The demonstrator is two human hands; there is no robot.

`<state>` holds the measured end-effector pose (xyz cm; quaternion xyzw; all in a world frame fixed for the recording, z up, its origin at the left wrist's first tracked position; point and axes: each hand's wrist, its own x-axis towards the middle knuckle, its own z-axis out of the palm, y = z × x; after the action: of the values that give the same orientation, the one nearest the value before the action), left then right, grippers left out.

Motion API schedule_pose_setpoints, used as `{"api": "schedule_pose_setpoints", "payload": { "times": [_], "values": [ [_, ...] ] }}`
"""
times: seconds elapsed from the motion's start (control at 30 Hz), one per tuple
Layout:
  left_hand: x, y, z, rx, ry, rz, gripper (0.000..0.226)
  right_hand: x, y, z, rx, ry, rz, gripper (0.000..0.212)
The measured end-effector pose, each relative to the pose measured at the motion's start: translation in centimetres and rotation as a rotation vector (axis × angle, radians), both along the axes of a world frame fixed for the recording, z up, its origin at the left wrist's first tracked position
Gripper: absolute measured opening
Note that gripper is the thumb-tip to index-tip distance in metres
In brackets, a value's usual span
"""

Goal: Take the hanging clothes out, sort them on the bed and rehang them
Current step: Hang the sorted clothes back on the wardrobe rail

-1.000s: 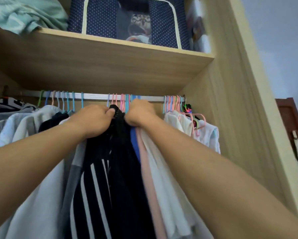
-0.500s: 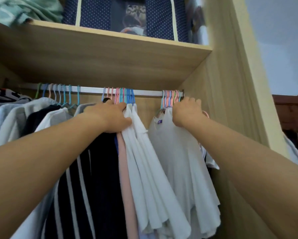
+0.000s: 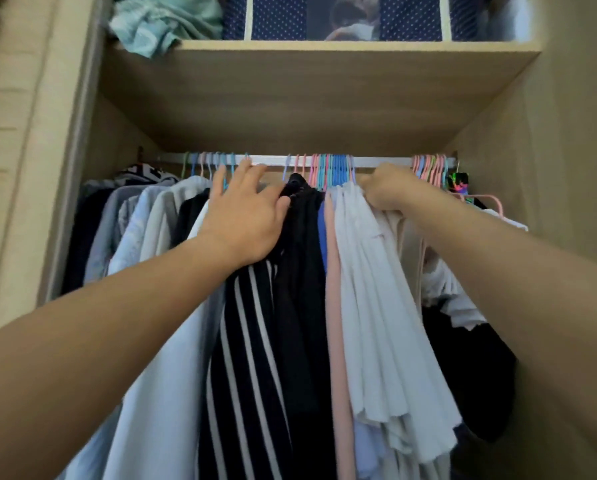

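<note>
Both arms reach up from the lower corners of the frame into a wooden wardrobe [image 3: 563, 140]. The left hand [image 3: 245, 220], left of centre, has its fingers spread and nearly straight, the palm laid flat against the top of a black garment with white stripes [image 3: 252, 341]; its fingertips come close to the metal rail [image 3: 269, 160] that runs across the middle of the frame. The right hand [image 3: 387, 190], right of centre, has its fingers curled down into the shoulders of a bunch of white garments [image 3: 376, 306] just under the rail, gripping the fabric.

The hanging clothes fill the lower half of the frame. Between the two hands hang a plain black garment [image 3: 304, 271], a narrow blue one [image 3: 322, 237] and a pink one [image 3: 337, 323]. At the left hang pale blue and white shirts [image 3: 134, 237]. Pastel hangers [image 3: 331, 169] cluster on the rail in three groups: left, centre and far right. One empty pink hanger [image 3: 494, 202] sticks out at the right end.

On the shelf [image 3: 324, 81] across the top of the frame sit a crumpled teal cloth [image 3: 165, 22] at upper left and a navy dotted storage bag [image 3: 279, 15] beside it.
</note>
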<state>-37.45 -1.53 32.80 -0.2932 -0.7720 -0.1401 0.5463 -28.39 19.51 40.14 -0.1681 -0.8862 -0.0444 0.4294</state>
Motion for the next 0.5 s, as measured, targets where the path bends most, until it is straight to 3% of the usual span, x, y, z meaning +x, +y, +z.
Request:
{"api": "schedule_pose_setpoints", "payload": {
  "times": [0.1, 0.2, 0.3, 0.37, 0.43, 0.5],
  "values": [
    [-1.3, -2.5, 0.5, 0.003, -0.166, 0.203, 0.053, 1.5, -1.5, -0.8, 0.025, 0.183, 0.093, 0.040],
    [-4.7, -4.1, -0.2, -0.119, -0.278, 0.200, 0.066, 0.4, -4.5, -3.6, 0.032, 0.075, 0.153, 0.064],
    [-7.4, -6.5, -0.4, -0.137, -0.355, 0.239, 0.076, -1.7, -3.4, -7.0, 0.064, 0.060, 0.078, 0.064],
    [-7.3, -8.1, -1.4, -0.103, -0.312, 0.086, 0.077, -2.0, -1.7, -7.4, 0.032, 0.146, 0.077, 0.062],
    [-5.4, -9.6, -5.0, -0.024, -0.146, -0.067, 0.071, -1.2, -2.4, -8.4, -0.045, 0.156, 0.100, 0.066],
    [-2.9, -11.0, -11.3, 0.085, -0.030, -0.036, 0.072, 0.3, -5.2, -11.8, -0.148, 0.166, 0.200, 0.070]
  ]
}}
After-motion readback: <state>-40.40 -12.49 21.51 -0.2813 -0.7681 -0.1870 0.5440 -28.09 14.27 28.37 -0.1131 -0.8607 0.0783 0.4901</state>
